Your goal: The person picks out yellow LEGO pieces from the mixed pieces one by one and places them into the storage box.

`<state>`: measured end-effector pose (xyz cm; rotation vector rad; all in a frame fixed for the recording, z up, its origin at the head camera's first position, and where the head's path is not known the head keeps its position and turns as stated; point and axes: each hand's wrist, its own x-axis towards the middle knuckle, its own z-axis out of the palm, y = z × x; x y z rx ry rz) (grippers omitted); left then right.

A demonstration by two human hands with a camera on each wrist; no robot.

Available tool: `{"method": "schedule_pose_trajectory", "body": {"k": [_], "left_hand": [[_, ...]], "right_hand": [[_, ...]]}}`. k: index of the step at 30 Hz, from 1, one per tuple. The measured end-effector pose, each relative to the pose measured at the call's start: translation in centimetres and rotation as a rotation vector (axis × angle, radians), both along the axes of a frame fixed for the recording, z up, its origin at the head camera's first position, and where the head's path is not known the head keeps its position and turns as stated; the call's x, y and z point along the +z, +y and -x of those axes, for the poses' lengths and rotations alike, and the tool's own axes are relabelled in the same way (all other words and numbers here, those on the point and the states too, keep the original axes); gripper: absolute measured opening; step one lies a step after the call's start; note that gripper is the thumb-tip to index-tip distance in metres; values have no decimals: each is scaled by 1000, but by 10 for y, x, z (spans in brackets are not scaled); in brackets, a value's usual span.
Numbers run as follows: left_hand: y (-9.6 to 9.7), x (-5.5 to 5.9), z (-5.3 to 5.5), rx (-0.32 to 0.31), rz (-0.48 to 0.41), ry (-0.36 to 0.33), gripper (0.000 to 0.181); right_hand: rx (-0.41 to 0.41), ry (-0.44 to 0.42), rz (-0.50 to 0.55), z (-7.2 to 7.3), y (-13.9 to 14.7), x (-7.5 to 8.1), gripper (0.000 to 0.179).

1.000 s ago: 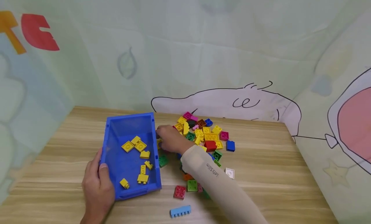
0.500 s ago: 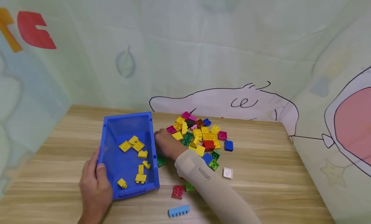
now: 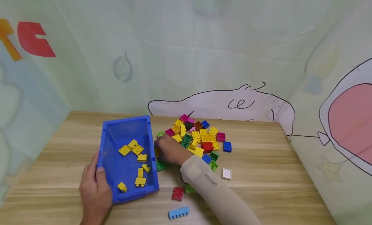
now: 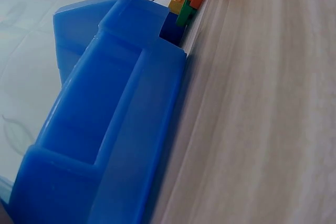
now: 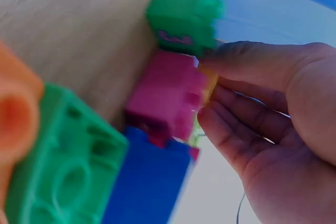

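Note:
My left hand (image 3: 96, 189) grips the left wall of a blue plastic bin (image 3: 128, 196), thumb over its rim. Several yellow toy building bricks (image 3: 141, 157) lie inside the bin. Just outside the bin's right wall, my right hand (image 3: 171, 150) reaches down among loose bricks. In the right wrist view its thumb and fingers (image 5: 223, 135) pinch a yellow brick (image 5: 210, 81), mostly hidden behind a magenta brick (image 5: 165, 90). A green brick (image 5: 181, 11) and a blue brick (image 5: 149, 179) stand close by. The left wrist view shows the bin's outer wall (image 4: 142, 124) close up.
A mixed heap of bricks (image 3: 207, 138) spreads to the right of my right hand. Nearer me lie a red brick (image 3: 178, 193) and a light blue brick (image 3: 178, 213); a white brick (image 3: 226, 174) lies to the right. A printed cloth wall (image 3: 203, 57) rises behind the wooden table (image 3: 270, 173).
My right hand has shifted slightly beside the bin, and a light green brick now shows just behind it. The left hand keeps its hold, and the bin's contents look the same.

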<state>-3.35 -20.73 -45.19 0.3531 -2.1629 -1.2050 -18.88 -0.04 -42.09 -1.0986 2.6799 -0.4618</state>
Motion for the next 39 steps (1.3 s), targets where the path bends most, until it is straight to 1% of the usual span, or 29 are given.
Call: {"method": "schedule_pose_trajectory", "body": {"k": [3, 5, 8, 10, 13, 15, 17, 20, 22, 24, 29, 39], "left_hand": [[1, -2, 0, -3, 5, 13, 46], [1, -2, 0, -2, 11, 24, 46], [1, -1, 0, -3, 5, 20, 46], [0, 0, 0, -4, -3, 9, 46], [0, 1, 0, -7, -12, -12, 46], [-1, 1, 0, -4, -12, -22, 46], [-1, 2, 0, -1, -11, -33, 46], [0, 1, -1, 5, -5, -38, 46], [1, 1, -1, 7, -3, -35, 46], [1, 1, -1, 9, -1, -37, 46], [1, 1, -1, 9, -9, -48, 46], [1, 1, 0, 12, -6, -41, 46]], "right_hand": [[-67, -35, 70, -4, 12, 11, 36], [-107, -30, 113, -6, 20, 22, 33], [-138, -2, 183, -11, 30, 42, 30], [-146, -5, 248, -16, 34, 55, 29], [-116, -19, 351, -27, 35, 70, 31], [-50, 2, 385, -35, 32, 78, 32], [30, 40, 379, -44, 27, 84, 33], [147, 107, 329, -53, 19, 85, 36], [195, 125, 289, -57, 14, 83, 37], [226, 129, 256, -59, 10, 78, 39], [247, 118, 208, -62, 5, 68, 39], [240, 109, 179, -61, 2, 63, 39]]}}
